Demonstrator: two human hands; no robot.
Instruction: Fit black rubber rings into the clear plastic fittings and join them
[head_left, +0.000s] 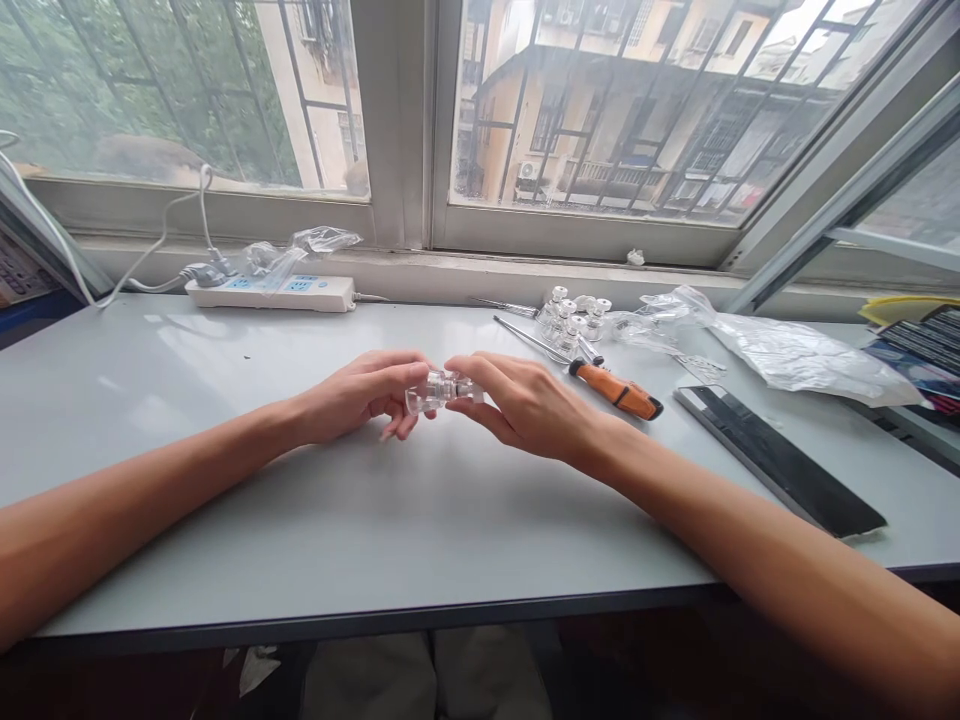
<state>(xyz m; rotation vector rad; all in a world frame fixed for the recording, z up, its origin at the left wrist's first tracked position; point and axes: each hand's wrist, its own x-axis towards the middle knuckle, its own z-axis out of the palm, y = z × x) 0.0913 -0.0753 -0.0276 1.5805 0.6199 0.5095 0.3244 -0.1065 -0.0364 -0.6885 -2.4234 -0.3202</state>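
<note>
Holding a clear glass vial (442, 392) on its side between both hands, over the middle of the grey table top (150, 400), its long axis running left to right; any contact with the table cannot be told from this view. Left hand (360, 395): fingers (401, 372) pressed together and curved over the vial's left end, the lower ones curling beneath; thumb hidden. Right hand (529, 405): fingers (469, 372) held together, laid across the vial's right end, tips bearing on the glass; pinch appears firm on both sides. Step in hand judged as two-handed work on this one vial; any further handling calls for a steady hold at both ends. Just right of the right hand lies an orange-handled screwdriver (619, 390), its shaft pointing far and left; beyond it stands a cluster of white-capped vials (574, 320), with a thin metal tool (502, 305) at their left; further right, a crumpled plastic bag (795, 350) and a black strip (780, 460); at far left, a white power strip (270, 293) lies against the window ledge.
</note>
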